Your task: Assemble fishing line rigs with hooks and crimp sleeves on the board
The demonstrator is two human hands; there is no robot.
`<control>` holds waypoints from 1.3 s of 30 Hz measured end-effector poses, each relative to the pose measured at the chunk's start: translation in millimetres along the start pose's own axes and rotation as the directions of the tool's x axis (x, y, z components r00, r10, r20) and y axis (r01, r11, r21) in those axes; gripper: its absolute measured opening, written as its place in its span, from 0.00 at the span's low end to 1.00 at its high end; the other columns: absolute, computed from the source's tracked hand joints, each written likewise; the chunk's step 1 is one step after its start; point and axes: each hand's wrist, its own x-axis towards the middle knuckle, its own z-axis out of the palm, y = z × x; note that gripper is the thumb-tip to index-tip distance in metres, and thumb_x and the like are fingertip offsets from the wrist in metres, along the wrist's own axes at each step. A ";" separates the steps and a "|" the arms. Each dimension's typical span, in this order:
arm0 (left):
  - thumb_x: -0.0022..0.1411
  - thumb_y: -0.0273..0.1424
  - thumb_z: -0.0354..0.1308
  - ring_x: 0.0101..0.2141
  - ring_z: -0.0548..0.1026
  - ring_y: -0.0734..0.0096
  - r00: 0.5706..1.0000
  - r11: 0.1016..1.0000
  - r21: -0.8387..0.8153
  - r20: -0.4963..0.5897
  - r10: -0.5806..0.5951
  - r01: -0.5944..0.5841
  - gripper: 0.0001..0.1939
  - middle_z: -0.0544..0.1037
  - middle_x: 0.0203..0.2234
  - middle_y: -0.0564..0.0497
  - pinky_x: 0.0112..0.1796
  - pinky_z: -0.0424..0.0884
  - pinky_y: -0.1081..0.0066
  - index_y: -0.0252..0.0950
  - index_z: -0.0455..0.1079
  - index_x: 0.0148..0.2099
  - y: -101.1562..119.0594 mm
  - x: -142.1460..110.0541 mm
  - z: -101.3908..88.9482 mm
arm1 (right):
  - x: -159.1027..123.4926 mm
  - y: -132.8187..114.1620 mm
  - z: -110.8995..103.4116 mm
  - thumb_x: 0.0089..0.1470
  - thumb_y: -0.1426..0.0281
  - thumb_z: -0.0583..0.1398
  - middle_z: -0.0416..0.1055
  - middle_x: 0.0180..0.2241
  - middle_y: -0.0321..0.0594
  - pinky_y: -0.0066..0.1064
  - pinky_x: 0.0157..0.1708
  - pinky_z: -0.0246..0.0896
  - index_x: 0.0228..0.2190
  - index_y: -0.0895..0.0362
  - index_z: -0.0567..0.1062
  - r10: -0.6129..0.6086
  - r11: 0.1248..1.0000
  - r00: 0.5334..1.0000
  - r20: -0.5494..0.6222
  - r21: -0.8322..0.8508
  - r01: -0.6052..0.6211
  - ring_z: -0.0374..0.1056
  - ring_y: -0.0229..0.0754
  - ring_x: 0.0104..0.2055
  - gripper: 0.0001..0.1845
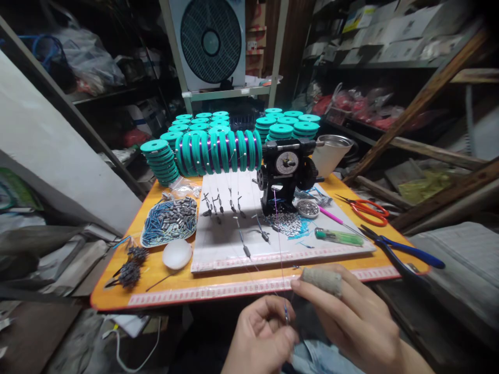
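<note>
At the front edge of the table, my left hand [263, 335] is closed, thumb and fingers pinching a thin purple line [277, 228] at a small blue-and-silver piece [286, 312]. This line runs up to a black winding machine [286, 166] with a round dial. Close on the right, my right hand [354, 317] has its fingertips drawn in beside the line; a grey cloth wrap [323, 281] covers one finger. Its thumb is hidden, and whatever lies between those fingers is too small to make out. Weighted line rigs [245, 249] lie on the white board [218, 249] beyond.
Teal spools [218, 150] sit in a row beside the machine, with more stacked behind. A tray of grey weights [171, 221] and a white dish [177, 254] stand left. At right are orange scissors [368, 210], blue-handled pliers [405, 249], a green cutter [339, 237] and a metal cup [331, 153].
</note>
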 end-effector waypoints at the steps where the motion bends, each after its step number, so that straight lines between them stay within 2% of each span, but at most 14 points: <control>1: 0.36 0.35 0.80 0.21 0.69 0.83 1.000 1.000 -0.001 0.001 0.002 -0.002 0.19 0.72 0.24 0.54 0.22 0.62 0.82 0.32 0.77 0.28 0.5 0.0 0.3 | -0.2 0.1 0.2 0.60 0.85 0.54 0.71 0.41 0.48 0.37 0.47 0.63 0.52 0.67 0.72 0.000 1.000 1.000 0.001 0.005 0.000 0.64 0.46 0.47 0.19; 6: 0.37 0.36 0.79 0.22 0.71 0.81 0.999 0.999 0.035 -0.019 -0.029 0.029 0.19 0.74 0.25 0.51 0.20 0.60 0.83 0.31 0.78 0.28 5.2 -2.5 2.8 | 2.7 0.8 0.7 0.59 0.86 0.54 0.71 0.40 0.48 0.36 0.46 0.64 0.50 0.67 0.73 0.004 0.999 0.999 -0.037 0.037 -0.002 0.65 0.45 0.46 0.18; 12: 0.42 0.43 0.77 0.14 0.59 0.92 0.999 0.991 0.120 -0.010 -0.053 0.054 0.20 0.75 0.20 0.51 0.19 0.54 0.84 0.31 0.80 0.28 4.4 -1.3 0.5 | 4.1 -0.1 -1.8 0.58 0.87 0.54 0.71 0.39 0.48 0.35 0.44 0.64 0.48 0.68 0.73 -0.005 1.000 0.999 -0.045 0.023 0.006 0.65 0.45 0.45 0.18; 18: 0.47 0.43 0.74 0.12 0.53 0.91 0.999 0.994 0.102 -0.023 -0.048 0.050 0.18 0.61 0.08 0.62 0.30 0.66 0.80 0.31 0.79 0.26 -1.5 2.0 -1.6 | 4.1 -0.9 -3.5 0.58 0.87 0.54 0.72 0.38 0.48 0.35 0.44 0.65 0.48 0.67 0.74 -0.001 1.000 0.999 -0.052 0.018 0.002 0.65 0.44 0.45 0.18; 21: 0.47 0.43 0.74 0.12 0.53 0.90 0.998 0.995 0.084 -0.013 -0.061 0.062 0.19 0.61 0.07 0.62 0.32 0.67 0.78 0.30 0.79 0.27 -3.7 2.8 -2.6 | 6.3 -1.5 -5.5 0.59 0.86 0.54 0.73 0.37 0.48 0.34 0.44 0.67 0.47 0.66 0.74 -0.001 1.000 0.999 -0.054 0.010 0.001 0.67 0.44 0.44 0.17; 25: 0.50 0.43 0.73 0.13 0.57 0.89 0.998 0.995 0.085 0.014 -0.053 0.052 0.19 0.62 0.07 0.61 0.34 0.66 0.79 0.29 0.80 0.29 -5.3 3.3 -4.0 | 8.4 -2.4 -8.2 0.60 0.84 0.54 0.74 0.36 0.46 0.34 0.45 0.68 0.45 0.65 0.76 -0.009 0.999 0.999 -0.050 -0.034 0.008 0.69 0.43 0.43 0.15; 28: 0.50 0.41 0.73 0.12 0.59 0.88 1.000 0.998 0.061 0.004 -0.006 0.006 0.17 0.65 0.09 0.60 0.36 0.68 0.76 0.31 0.79 0.27 -3.5 2.4 -3.1 | 7.5 -2.3 -7.3 0.60 0.84 0.54 0.75 0.36 0.46 0.33 0.45 0.69 0.44 0.64 0.76 -0.018 0.999 0.998 -0.067 -0.049 0.014 0.70 0.43 0.42 0.15; 31: 0.48 0.39 0.75 0.12 0.58 0.91 0.997 0.998 0.028 -0.058 0.052 -0.050 0.16 0.74 0.17 0.57 0.39 0.71 0.72 0.32 0.76 0.24 1.4 0.1 -1.0 | 1.2 -1.8 -3.3 0.59 0.86 0.54 0.74 0.38 0.46 0.35 0.44 0.69 0.47 0.64 0.75 -0.025 1.000 0.998 -0.055 0.001 0.025 0.70 0.43 0.43 0.18; 33: 0.45 0.39 0.76 0.14 0.64 0.89 0.986 0.992 0.058 -0.125 0.114 -0.108 0.18 0.76 0.22 0.54 0.32 0.70 0.77 0.31 0.74 0.23 5.2 -1.6 -0.6 | -5.0 -1.7 0.0 0.58 0.86 0.55 0.74 0.39 0.47 0.36 0.45 0.68 0.49 0.65 0.75 -0.023 1.000 0.999 -0.027 0.020 0.023 0.69 0.44 0.45 0.19; 36: 0.44 0.41 0.76 0.22 0.72 0.80 0.952 0.965 0.141 -0.185 0.243 -0.219 0.20 0.74 0.24 0.52 0.19 0.58 0.83 0.31 0.73 0.22 9.4 -3.8 -3.4 | -11.4 -3.1 5.2 0.56 0.87 0.56 0.74 0.41 0.48 0.36 0.47 0.67 0.50 0.64 0.75 -0.015 1.000 1.000 0.001 0.013 0.015 0.68 0.45 0.47 0.21; 38: 0.44 0.42 0.75 0.23 0.72 0.80 0.939 0.949 0.171 -0.180 0.294 -0.265 0.21 0.72 0.26 0.52 0.18 0.55 0.83 0.30 0.73 0.22 11.0 -4.7 -6.7 | -11.1 -5.3 8.9 0.55 0.87 0.55 0.74 0.41 0.48 0.36 0.47 0.67 0.50 0.63 0.75 -0.012 1.000 1.000 0.005 0.018 0.011 0.69 0.45 0.47 0.22; 39: 0.44 0.42 0.75 0.23 0.72 0.81 0.935 0.945 0.174 -0.176 0.306 -0.277 0.21 0.71 0.27 0.52 0.20 0.58 0.83 0.30 0.72 0.22 11.7 -5.1 -8.3 | -9.9 -6.5 10.7 0.56 0.87 0.55 0.74 0.41 0.48 0.35 0.47 0.67 0.50 0.63 0.75 -0.005 1.000 1.000 0.006 0.022 0.005 0.69 0.45 0.46 0.22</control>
